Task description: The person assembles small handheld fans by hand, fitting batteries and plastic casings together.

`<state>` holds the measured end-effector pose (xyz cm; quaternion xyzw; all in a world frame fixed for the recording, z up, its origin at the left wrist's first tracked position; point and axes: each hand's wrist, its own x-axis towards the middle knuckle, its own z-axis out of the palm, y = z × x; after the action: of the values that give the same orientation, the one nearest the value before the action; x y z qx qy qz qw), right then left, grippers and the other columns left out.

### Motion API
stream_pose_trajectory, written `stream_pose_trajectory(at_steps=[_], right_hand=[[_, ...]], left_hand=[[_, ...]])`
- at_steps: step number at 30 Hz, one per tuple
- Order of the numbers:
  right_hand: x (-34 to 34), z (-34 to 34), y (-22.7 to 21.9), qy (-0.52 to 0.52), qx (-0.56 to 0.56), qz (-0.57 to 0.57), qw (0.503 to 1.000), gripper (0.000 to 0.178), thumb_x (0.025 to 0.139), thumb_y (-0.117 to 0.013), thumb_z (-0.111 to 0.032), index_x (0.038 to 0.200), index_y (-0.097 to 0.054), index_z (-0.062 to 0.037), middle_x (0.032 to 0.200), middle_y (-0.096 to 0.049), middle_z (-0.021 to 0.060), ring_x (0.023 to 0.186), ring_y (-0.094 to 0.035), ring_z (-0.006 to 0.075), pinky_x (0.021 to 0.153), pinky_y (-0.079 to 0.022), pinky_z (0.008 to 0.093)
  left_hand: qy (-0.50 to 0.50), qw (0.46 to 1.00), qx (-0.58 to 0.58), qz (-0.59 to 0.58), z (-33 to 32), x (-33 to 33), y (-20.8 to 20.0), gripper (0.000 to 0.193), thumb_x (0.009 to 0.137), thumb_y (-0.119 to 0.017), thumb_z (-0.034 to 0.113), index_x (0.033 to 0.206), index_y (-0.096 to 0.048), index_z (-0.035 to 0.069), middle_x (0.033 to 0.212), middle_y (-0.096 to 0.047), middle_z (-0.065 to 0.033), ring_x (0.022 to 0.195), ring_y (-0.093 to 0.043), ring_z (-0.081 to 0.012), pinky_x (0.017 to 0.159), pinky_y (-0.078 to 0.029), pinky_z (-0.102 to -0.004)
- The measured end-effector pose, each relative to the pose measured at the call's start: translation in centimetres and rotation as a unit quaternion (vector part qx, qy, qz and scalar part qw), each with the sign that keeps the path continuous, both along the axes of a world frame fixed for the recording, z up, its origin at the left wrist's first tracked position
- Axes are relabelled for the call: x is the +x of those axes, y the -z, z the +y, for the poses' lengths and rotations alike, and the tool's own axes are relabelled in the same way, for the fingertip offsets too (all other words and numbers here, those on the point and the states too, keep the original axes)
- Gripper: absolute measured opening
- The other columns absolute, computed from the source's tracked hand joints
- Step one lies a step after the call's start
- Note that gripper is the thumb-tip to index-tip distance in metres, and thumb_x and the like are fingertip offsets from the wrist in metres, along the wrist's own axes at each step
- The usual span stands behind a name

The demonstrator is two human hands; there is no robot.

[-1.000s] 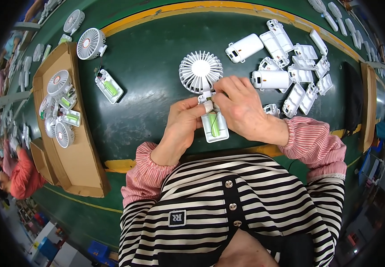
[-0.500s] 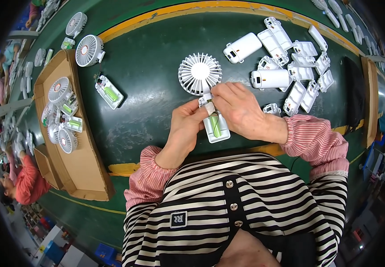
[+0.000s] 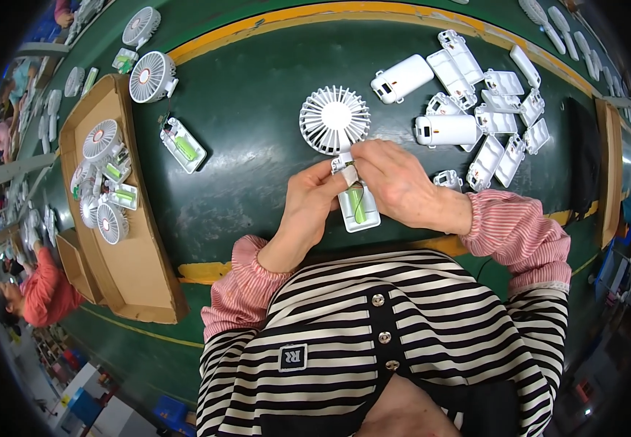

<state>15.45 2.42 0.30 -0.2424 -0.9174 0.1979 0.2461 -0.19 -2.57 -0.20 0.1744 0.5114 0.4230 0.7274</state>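
A white round fan head lies on the dark green table, joined to an open white handle shell with a green battery inside. My left hand pinches the neck of this fan from the left. My right hand grips the same neck from the right, fingertips meeting the left hand's over the small joint part.
A heap of white handle shells lies at the back right. An open handle with a green battery sits to the left. A cardboard tray at the left holds several fans. Another person in red is at far left.
Both hands stay on the fan's neck; the fingers have shifted slightly. The fan and shell have not moved on the table.
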Motion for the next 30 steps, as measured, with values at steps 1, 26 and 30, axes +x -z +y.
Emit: stream_pose_trajectory(at_steps=[1,26,30], right_hand=[[-0.1,0.0,0.1,0.004,0.014,0.017,1.000,0.021,0.062,-0.055,-0.001,0.082,-0.052,0.0070,0.094,-0.050,0.0178,0.080,-0.052,0.0312,0.070,-0.044,0.0375],[-0.1,0.3,0.2,0.009,0.006,0.026,1.000,0.024,0.062,-0.057,0.006,0.086,-0.053,0.0074,0.094,-0.052,0.0176,0.079,-0.056,0.0310,0.067,-0.048,0.0353],[0.1,0.3,0.3,0.010,-0.007,0.026,1.000,0.023,0.063,-0.056,0.007,0.086,-0.053,0.0074,0.095,-0.053,0.0178,0.078,-0.057,0.0306,0.065,-0.049,0.0351]], left_hand=[[-0.004,1.000,0.000,0.000,0.0,0.0,-0.1,0.023,0.085,-0.056,0.009,0.104,-0.057,-0.003,0.089,-0.060,-0.0044,0.076,-0.059,-0.0110,0.064,-0.049,-0.0237],[0.005,0.996,0.073,-0.058,-0.4,-0.4,0.6,0.032,0.075,-0.055,-0.011,0.106,-0.054,-0.005,0.094,-0.062,-0.0069,0.084,-0.059,-0.0122,0.076,-0.048,-0.0246],[0.005,0.994,0.084,-0.064,-0.4,-0.3,1.0,0.032,0.074,-0.054,-0.012,0.106,-0.055,-0.005,0.094,-0.062,-0.0071,0.084,-0.059,-0.0124,0.075,-0.048,-0.0246]])
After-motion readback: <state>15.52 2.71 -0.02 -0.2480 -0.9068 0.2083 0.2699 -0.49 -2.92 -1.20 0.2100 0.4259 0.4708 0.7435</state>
